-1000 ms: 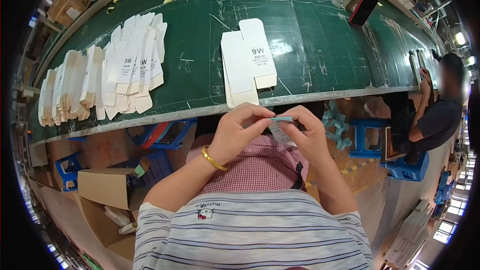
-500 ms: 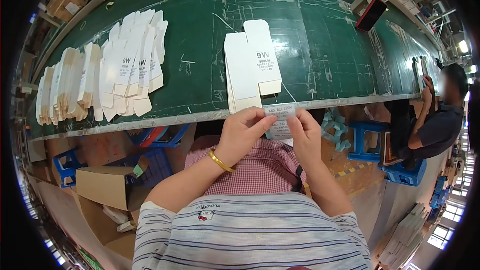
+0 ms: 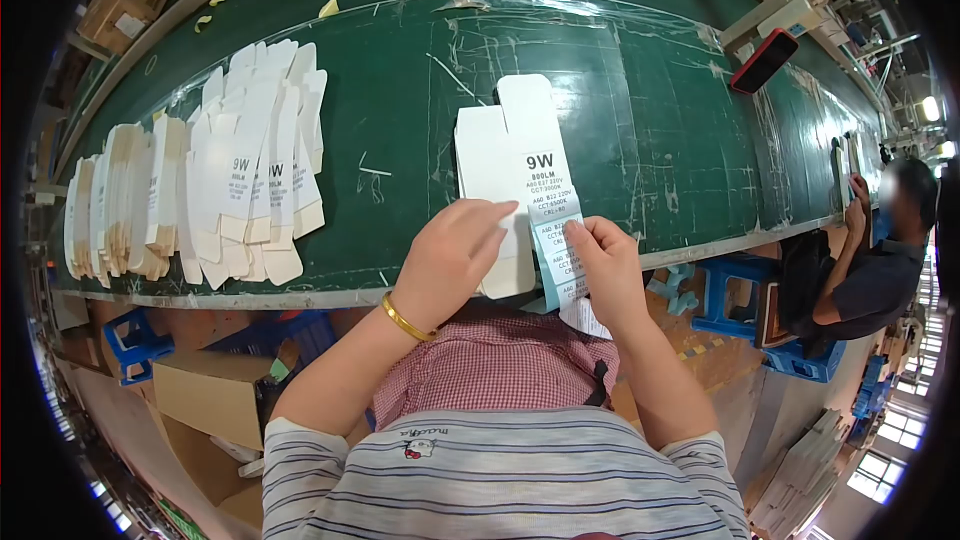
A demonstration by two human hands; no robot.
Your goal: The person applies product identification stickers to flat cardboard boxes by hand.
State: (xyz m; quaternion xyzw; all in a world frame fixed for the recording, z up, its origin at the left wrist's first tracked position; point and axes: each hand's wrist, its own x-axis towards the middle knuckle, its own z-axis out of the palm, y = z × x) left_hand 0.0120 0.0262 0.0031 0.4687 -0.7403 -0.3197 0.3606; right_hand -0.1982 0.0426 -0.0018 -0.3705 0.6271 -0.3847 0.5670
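Note:
A strip of printed labels (image 3: 566,262) on pale blue backing hangs from my right hand (image 3: 606,265), pinched between thumb and fingers. Its top label (image 3: 554,203) overlaps the print on a flat white carton (image 3: 530,135) marked 9W, on top of a small stack at the bench edge. Over the lower left of that stack, my left hand (image 3: 452,252) has its index finger stretched toward the label's left side, thumb apart from it and nothing visible in its grasp.
More flat white cartons (image 3: 250,155) lie in overlapping piles on the left of the green bench (image 3: 390,70). A red-edged phone (image 3: 765,61) is mounted at the back right. Someone in dark clothing (image 3: 880,270) sits at the right. An open cardboard box (image 3: 205,385) stands below left.
Both hands have moved forward from the bench edge to the front carton. My left hand has come off the labels; my right hand keeps the strip, which now shows more of its length.

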